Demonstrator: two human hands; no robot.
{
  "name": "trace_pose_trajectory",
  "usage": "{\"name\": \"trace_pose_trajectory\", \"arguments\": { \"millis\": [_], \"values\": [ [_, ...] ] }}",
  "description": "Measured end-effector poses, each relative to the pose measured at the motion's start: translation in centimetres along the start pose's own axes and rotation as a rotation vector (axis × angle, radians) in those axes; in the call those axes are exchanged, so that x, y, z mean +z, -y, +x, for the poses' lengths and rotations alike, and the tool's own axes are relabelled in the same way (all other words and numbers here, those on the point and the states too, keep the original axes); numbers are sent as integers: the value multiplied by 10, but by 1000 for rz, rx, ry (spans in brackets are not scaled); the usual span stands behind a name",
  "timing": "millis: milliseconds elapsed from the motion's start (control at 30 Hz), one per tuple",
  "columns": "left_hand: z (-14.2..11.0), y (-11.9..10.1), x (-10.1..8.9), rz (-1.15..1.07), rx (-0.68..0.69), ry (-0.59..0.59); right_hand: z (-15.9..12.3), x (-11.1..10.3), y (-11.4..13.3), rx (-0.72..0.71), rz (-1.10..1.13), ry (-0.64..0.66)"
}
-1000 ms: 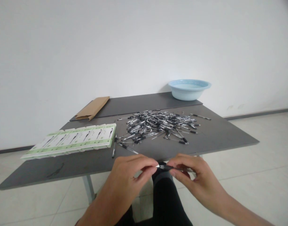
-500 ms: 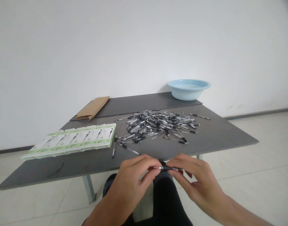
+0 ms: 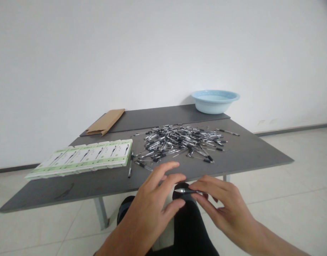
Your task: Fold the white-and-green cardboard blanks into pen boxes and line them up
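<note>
Between the thumb and fingers of my right hand [image 3: 219, 197] is a pen [image 3: 183, 191] with a silver tip and a black grip, its tip toward the left. My left hand [image 3: 158, 197] is open beside that tip, thumb and fingers apart, holding nothing. Both hands are over my lap at the table's near edge. Beyond them lies a large heap of pens [image 3: 179, 140], clear with black grips. Two loose pens lie near the heap's left side, one of them an upright-pointing pen [image 3: 130, 164] by the boxes.
Flat green-and-white boxes [image 3: 85, 156] printed with pens lie in a row on the left of the dark table [image 3: 248, 142]. Behind them is a brown paper envelope [image 3: 106, 122]. A light blue basin [image 3: 215, 103] stands at the back right against the wall.
The fingers of my left hand have let go of the pen's tip and spread apart, rising slightly. My right hand still holds the pen in nearly the same place.
</note>
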State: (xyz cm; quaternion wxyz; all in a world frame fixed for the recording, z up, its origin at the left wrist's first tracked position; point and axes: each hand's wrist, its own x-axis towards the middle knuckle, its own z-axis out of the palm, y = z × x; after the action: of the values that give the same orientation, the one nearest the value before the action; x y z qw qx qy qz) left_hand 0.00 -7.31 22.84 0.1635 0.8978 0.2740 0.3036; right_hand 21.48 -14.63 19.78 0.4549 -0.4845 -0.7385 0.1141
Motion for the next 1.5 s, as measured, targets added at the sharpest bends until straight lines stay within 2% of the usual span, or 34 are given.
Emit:
{"name": "trace_pose_trajectory", "arguments": {
  "millis": [167,367,500,733,833,967,1067,1167,1233,1267,1367,1433,1500],
  "values": [
    [0,0,-1,-19,-48,45,-1,1,-2,-3,1,19],
    [0,-2,-2,-44,-77,4,0,1,-2,-28,-31,29],
    [0,-3,1,-46,-70,51,0,1,0,-56,-48,15],
    [0,-6,12,-23,64,-91,-4,-4,3,-78,-139,71],
    [-2,-7,17,80,106,-135,-2,-4,6,78,-79,156],
    [-6,-4,22,232,281,-92,5,-1,3,386,120,297],
    [-11,1,19,260,384,-54,6,2,-4,609,453,400],
    [-19,8,12,243,506,34,1,10,-8,951,838,639],
    [-26,12,7,242,594,88,-9,22,-9,1143,990,726],
    [-30,13,4,255,632,113,-15,30,-9,1176,1017,736],
    [-43,11,-2,337,706,191,-36,54,-11,986,978,684],
    [-47,9,-8,392,683,233,-46,64,-11,880,904,624],
    [-49,10,-14,412,652,225,-47,68,-9,812,829,562]
  ]
}}
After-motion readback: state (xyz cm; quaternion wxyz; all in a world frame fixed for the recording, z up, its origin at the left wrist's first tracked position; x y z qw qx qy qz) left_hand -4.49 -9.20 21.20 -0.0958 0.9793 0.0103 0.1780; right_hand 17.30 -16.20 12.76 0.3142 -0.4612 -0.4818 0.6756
